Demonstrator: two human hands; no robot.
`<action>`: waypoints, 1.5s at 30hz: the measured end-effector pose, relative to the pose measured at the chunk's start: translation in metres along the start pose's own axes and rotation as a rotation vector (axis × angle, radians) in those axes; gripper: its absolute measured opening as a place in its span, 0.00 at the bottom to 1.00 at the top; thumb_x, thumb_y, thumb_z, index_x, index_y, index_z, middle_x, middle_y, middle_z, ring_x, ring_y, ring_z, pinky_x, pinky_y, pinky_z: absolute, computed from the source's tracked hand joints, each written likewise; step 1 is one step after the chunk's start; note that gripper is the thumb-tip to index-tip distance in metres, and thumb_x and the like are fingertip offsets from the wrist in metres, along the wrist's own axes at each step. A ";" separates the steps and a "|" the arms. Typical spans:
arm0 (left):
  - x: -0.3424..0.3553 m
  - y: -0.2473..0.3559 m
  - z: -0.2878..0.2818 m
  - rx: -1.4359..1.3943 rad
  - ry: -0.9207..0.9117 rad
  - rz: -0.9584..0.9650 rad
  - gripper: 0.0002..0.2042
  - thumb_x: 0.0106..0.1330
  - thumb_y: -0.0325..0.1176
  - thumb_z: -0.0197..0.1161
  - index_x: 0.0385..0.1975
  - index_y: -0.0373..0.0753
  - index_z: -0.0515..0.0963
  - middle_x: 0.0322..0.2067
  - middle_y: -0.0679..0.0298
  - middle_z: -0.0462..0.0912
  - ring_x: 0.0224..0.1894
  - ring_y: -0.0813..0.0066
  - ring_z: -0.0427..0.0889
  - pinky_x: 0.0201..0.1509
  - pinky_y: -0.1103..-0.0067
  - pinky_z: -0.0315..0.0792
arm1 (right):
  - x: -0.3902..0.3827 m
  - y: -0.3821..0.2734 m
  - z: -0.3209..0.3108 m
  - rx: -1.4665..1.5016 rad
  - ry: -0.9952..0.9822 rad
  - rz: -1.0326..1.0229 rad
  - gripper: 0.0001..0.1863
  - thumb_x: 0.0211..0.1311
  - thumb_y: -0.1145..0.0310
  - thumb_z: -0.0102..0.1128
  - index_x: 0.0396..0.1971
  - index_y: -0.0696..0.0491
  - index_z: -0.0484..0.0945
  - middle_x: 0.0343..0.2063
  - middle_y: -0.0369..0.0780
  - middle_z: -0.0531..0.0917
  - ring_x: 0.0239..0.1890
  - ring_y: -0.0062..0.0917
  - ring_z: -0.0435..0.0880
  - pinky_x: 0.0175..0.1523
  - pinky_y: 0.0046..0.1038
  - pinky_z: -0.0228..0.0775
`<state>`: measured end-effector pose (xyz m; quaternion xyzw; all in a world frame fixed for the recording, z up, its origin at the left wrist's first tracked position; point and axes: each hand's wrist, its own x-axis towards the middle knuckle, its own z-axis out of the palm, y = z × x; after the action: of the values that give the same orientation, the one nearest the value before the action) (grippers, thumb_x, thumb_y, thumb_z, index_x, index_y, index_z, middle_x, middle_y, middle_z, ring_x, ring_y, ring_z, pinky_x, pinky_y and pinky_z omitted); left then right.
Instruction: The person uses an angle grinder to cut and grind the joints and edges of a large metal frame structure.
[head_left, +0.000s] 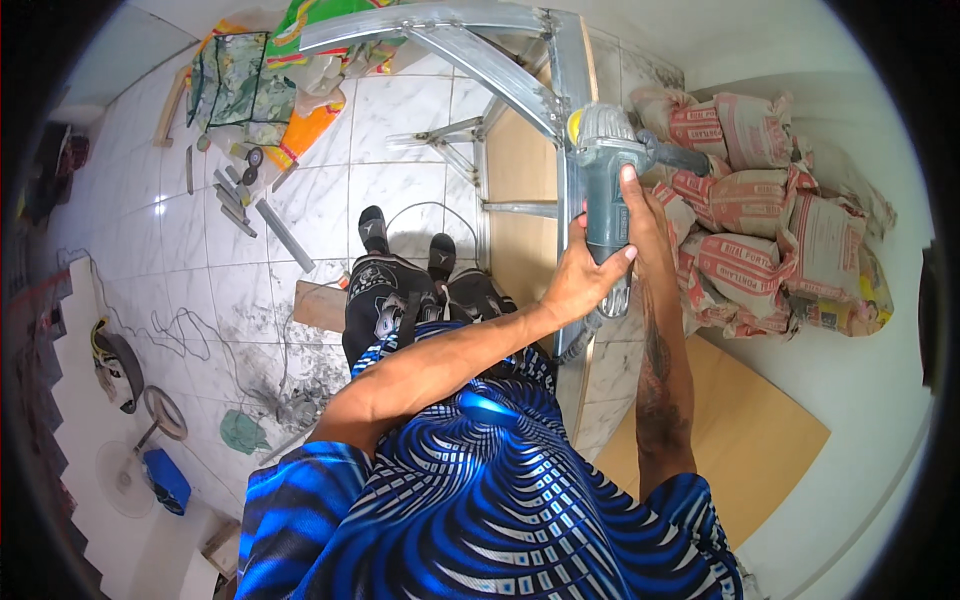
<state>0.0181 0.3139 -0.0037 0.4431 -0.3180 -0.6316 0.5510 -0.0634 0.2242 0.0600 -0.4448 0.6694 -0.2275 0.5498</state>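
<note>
Evidently both hands are gripping an angle grinder (pixel 607 190), which is sitting at about one o'clock from the picture's centre, pressed against a long metal frame rail (pixel 572 120) running toward twelve o'clock. The left hand (pixel 580 280) is reaching across the body from seven o'clock, forearm stretched diagonally, its fingers clamped around the lower grey body of the tool with the thumb pointing toward three o'clock. The right hand (pixel 640 215) is coming up from five o'clock, forearm nearly straight, its fingers wrapping the grinder's body higher up (the fingertips themselves are hidden behind the tool). The grinder's head, with a yellow patch, is lying at the top, touching the rail. Stacked cement sacks (pixel 760 210) are lying at three o'clock, just beside the tool. Feet in black sandals (pixel 405 240) are standing on the marble tile floor (pixel 230 270) at ten o'clock.
</note>
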 end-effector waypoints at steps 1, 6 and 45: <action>0.000 -0.002 0.002 0.005 -0.006 0.015 0.34 0.68 0.40 0.65 0.61 0.24 0.54 0.49 0.55 0.74 0.51 0.73 0.75 0.53 0.79 0.72 | 0.000 -0.001 -0.001 -0.039 0.017 -0.019 0.36 0.68 0.39 0.50 0.44 0.63 0.80 0.34 0.45 0.84 0.33 0.26 0.83 0.40 0.27 0.75; -0.003 0.006 0.002 -0.009 0.016 0.003 0.34 0.68 0.39 0.65 0.61 0.24 0.54 0.48 0.55 0.75 0.51 0.73 0.75 0.54 0.79 0.72 | 0.007 0.007 0.001 -0.028 0.033 -0.064 0.37 0.69 0.37 0.46 0.38 0.63 0.80 0.26 0.44 0.84 0.25 0.26 0.84 0.33 0.25 0.79; -0.001 0.014 0.002 -0.079 0.034 0.010 0.33 0.68 0.42 0.64 0.61 0.25 0.57 0.50 0.54 0.75 0.53 0.71 0.74 0.57 0.77 0.70 | 0.000 -0.014 0.008 -0.084 0.007 -0.089 0.35 0.69 0.39 0.49 0.37 0.63 0.79 0.26 0.45 0.84 0.26 0.26 0.85 0.33 0.25 0.78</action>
<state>0.0222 0.3121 0.0102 0.4300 -0.2856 -0.6331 0.5767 -0.0514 0.2183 0.0692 -0.4960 0.6600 -0.2249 0.5175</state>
